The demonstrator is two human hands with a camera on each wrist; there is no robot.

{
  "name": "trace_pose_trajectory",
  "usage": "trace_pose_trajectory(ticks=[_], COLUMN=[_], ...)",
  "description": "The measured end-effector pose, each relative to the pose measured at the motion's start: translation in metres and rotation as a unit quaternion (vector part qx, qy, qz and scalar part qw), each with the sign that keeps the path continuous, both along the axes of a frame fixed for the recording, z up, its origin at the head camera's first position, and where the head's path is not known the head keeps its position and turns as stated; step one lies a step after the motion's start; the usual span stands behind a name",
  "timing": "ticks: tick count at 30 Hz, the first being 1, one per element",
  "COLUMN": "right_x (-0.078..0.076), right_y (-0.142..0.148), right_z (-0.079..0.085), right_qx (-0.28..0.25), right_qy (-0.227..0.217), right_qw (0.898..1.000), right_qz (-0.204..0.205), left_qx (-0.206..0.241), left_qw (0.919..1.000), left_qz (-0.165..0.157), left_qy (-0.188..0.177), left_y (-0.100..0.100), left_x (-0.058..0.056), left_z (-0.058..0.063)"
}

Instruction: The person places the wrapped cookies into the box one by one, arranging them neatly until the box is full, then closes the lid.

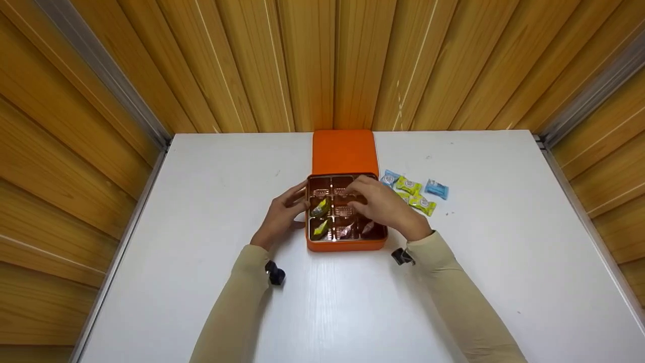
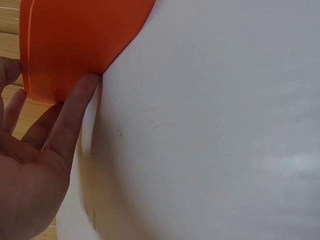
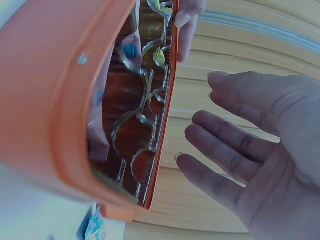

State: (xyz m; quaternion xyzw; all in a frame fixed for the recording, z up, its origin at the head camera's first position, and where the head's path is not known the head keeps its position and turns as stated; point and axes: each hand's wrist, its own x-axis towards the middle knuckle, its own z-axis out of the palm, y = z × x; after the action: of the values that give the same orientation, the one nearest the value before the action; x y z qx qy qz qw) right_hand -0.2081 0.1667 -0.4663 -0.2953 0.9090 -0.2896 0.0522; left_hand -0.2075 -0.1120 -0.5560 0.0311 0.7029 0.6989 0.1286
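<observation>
An orange tin [image 1: 346,245] holds a brown tray with several compartments. In its left column lie a yellow-green wrapped candy [image 1: 320,207] and another yellow wrapped candy [image 1: 321,229]. Pink wrapped candies [image 1: 346,231] fill the front middle and front right compartments. My left hand [image 1: 280,216] rests against the tin's left side, its fingers [image 2: 75,112] extended along the orange wall. Over the tin's right half hovers my right hand [image 1: 384,205]; the right wrist view shows its fingers [image 3: 225,150] spread and loosely bent, holding nothing. It covers part of the right column.
Behind the tin lies its orange lid [image 1: 345,151]. To the right, yellow wrapped candies [image 1: 422,204] and a blue wrapped candy [image 1: 437,189] lie on the white table [image 1: 504,252], with another blue one beside my right hand. Wood-look panels [image 1: 282,65] stand around the table.
</observation>
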Motion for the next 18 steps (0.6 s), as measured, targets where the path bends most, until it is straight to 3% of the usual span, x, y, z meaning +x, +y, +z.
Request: trace_pose_trajectory(ticks=[12,18], right_x=[0.004,0.004], right_y=[0.019,0.025], right_z=[-0.004,-0.004], right_qx=[-0.036,-0.032], right_qy=[-0.018,0.005], right_qw=[0.998,0.998], right_qz=[-0.039,-0.051], left_qx=[-0.018,-0.009], left_qw=[0.9998,0.9999], left_qz=[0.004,0.006], left_qy=[-0.002,0.0], left_y=[0.0,0.0], left_x=[0.0,0.0], left_z=[0.0,-0.001])
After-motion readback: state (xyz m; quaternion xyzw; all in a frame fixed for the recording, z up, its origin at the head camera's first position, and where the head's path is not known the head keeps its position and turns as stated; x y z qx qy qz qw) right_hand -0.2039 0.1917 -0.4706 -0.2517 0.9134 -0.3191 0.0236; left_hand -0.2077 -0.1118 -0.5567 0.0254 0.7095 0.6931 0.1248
